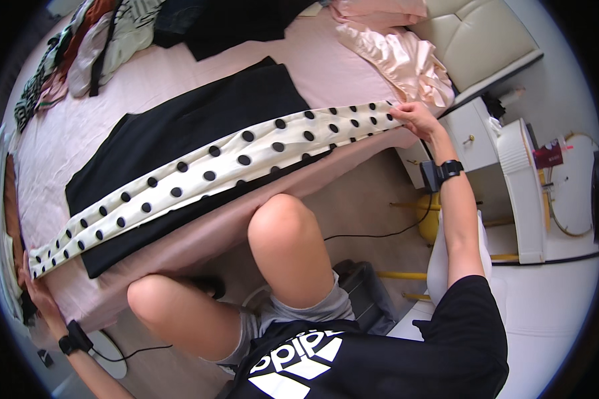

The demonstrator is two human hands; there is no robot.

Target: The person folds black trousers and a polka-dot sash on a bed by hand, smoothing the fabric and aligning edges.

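A long band of cream cloth with black dots [219, 164] stretches between my two hands, gathered into lengthwise folds. My right hand [417, 119] pinches its far right end between thumb and fingers. At the lower left, my left hand [41, 294] holds the other end, though its fingertips are partly hidden. Beneath the dotted cloth, a black garment [189, 117] lies spread flat on the bed, showing above and below the band. Each wrist wears a black strap with a small box and a cable.
The bed with a pink sheet [50, 144] carries a clothes pile [100, 45], dark garments [229, 25] and crumpled satin fabric [394, 60]. Garments [2, 224] hang at the left. On the right stand a white cabinet [471, 137] and a white chair [459, 279]. A grey bin [367, 294] is beside my leg.
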